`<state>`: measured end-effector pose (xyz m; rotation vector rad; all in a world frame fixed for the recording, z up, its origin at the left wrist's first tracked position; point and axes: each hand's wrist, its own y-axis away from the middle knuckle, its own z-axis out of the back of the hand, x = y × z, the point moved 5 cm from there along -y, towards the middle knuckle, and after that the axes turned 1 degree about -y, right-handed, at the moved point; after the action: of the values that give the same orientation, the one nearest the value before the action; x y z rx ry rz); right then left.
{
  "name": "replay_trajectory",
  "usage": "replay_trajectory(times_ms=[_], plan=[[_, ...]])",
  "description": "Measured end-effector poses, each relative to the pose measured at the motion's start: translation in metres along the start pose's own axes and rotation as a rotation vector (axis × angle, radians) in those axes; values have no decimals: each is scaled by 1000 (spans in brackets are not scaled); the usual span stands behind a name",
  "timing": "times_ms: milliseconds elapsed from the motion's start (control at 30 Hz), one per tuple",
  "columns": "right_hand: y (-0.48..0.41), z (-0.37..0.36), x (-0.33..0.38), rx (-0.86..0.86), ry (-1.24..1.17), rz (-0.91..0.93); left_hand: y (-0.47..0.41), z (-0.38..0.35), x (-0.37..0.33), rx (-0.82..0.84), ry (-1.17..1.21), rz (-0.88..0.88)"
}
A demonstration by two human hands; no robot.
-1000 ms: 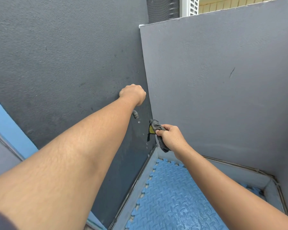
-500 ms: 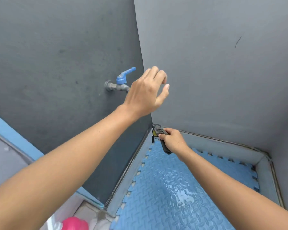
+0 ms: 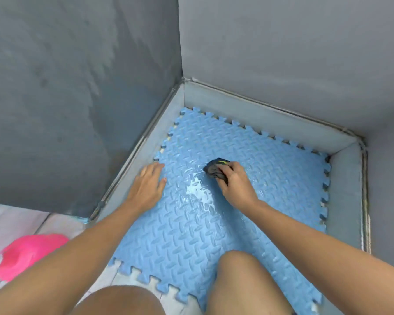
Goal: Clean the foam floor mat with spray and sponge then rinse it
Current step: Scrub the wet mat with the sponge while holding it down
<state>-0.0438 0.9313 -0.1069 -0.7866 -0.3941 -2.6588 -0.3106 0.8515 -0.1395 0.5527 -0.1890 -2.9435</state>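
One sponge [image 3: 214, 171] in right hand [image 3: 236, 186] — left hand [image 3: 147, 187] near mat [image 3: 180, 242] edge.

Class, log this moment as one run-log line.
step: scrub | right hand: holds sponge on wet mat | left hand: flat on mat

Home wash corner: grey plastered walls [image 3: 77, 87], low curb [image 3: 259, 123] round sunken bay, pale floor tiles [image 3: 14, 223].
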Motion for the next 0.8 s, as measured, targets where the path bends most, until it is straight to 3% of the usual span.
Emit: replay_trajectory(times_ms=[133, 233, 367, 567, 667, 733, 800], plan=[[13, -70, 33, 168, 172, 333, 13, -42, -2, -98, -26, 47], [18, -81, 27, 180, 203, 402, 16, -49, -4, -140, -22, 57], [-4, -30, -34, 26, 206, 204, 18, -51, 0, -146, -5, 70], [-25, 82, -199, -340, 212, -396, 17, -53, 1, -161, 1, 73], [-22, 98, -235, -444, 142, -633, 17, -52, 1, -183, -13, 67], [-34, 88, -220, -459, 113, -666, 16, -51, 2, -205, -23, 61], [-57, 66, -188, -466, 76, -582, 16, -52, 0, -214, -27, 61]])
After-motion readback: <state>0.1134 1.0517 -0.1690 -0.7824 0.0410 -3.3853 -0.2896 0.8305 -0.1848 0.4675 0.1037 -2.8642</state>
